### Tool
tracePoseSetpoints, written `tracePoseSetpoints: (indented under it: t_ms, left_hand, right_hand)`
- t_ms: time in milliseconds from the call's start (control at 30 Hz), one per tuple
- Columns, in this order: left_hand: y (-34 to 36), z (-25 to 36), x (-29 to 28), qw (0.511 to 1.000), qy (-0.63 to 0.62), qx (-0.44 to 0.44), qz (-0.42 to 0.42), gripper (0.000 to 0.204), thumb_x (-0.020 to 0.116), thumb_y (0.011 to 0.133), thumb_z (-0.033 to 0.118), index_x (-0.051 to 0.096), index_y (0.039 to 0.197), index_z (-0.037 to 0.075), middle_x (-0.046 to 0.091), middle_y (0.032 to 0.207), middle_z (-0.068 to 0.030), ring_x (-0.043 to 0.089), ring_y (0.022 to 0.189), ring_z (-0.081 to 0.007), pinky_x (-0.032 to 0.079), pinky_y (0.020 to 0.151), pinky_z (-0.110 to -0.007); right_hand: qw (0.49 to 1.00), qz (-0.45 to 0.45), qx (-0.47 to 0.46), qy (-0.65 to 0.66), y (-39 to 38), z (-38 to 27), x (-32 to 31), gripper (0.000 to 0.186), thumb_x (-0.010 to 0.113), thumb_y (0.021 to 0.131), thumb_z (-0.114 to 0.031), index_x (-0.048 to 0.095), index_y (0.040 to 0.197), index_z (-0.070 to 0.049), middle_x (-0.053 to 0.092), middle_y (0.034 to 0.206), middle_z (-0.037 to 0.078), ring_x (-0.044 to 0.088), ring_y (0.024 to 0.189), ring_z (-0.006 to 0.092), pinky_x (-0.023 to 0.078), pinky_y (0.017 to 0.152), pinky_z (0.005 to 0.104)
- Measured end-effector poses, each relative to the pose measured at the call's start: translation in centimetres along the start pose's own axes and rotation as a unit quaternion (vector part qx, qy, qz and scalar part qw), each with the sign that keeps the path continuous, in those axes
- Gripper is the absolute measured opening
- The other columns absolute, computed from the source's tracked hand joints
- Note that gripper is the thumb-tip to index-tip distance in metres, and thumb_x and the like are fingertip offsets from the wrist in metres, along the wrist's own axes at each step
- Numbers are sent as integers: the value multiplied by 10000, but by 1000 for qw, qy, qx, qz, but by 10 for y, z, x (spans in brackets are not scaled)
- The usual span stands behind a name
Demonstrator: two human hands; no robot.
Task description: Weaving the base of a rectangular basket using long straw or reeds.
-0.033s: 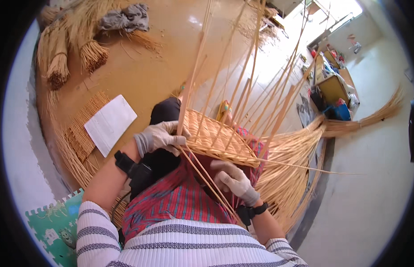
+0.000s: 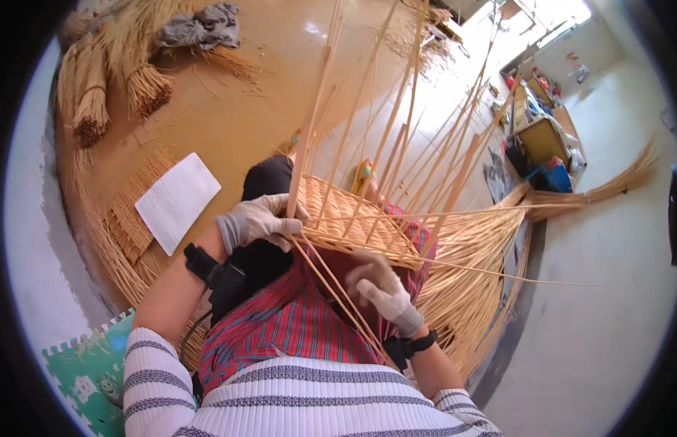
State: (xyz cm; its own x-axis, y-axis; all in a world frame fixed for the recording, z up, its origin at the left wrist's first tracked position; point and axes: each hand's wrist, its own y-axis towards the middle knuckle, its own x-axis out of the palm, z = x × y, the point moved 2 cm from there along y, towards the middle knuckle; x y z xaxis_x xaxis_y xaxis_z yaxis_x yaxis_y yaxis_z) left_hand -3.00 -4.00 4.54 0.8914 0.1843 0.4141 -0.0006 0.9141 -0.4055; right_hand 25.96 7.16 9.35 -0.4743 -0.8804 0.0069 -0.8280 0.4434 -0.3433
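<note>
Clamping its grip on a corner stake, the left hand steadies the basket, which lies across the apron on the lap. Change noted: a pale strand now spans the basket and uprights, not visible a moment earlier; reading, one more cane in play for the weaving. Right hand blurred below the near rim; its grip, apart or together, cannot be told.

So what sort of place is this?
Probably a weaving workshop: the left hand holds a half-woven basket, with tied bundles and a big heap of stalks around.
</note>
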Motion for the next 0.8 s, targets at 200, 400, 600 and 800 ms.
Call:
tracePoseSetpoints:
  t_ms: [200, 400, 600, 800]
  left_hand:
    - [7, 0, 19, 996, 71, -6, 54, 249, 743, 989, 189, 639, 1181, 70, 715, 952, -62, 706, 738, -156, 574, 551, -260]
    - [7, -4, 43, 980, 101, 25, 170, 192, 657, 1044, 210, 647, 1163, 60, 697, 868, -38, 614, 610, -109, 481, 474, -256]
    - [9, -20, 34, 970, 94, 68, 216, 133, 708, 1005, 188, 669, 1037, 65, 669, 802, -15, 608, 594, -105, 517, 492, -265]
    - [1, -20, 30, 967, 40, 65, 244, 137, 777, 956, 198, 679, 981, 106, 668, 809, 2, 667, 678, -105, 584, 581, -267]
  right_hand:
    - [918, 169, -317, -168, 40, -37, -16, 499, 623, 987, 29, 529, 1473, -34, 663, 1296, 136, 675, 1134, 184, 560, 940, 318]
    - [855, 219, -215, -419, 138, -147, 43, 646, 691, 932, -83, 511, 1534, -230, 416, 1580, 277, 588, 1288, 455, 537, 1008, 441]
    - [816, 231, -366, -382, 55, -74, 0, 630, 704, 865, 56, 598, 1457, -132, 660, 1203, 154, 679, 1096, 324, 570, 907, 380]
    - [838, 130, -332, -412, 14, -33, 26, 581, 617, 922, -12, 555, 1493, -96, 755, 1049, 116, 701, 903, 334, 580, 821, 391]
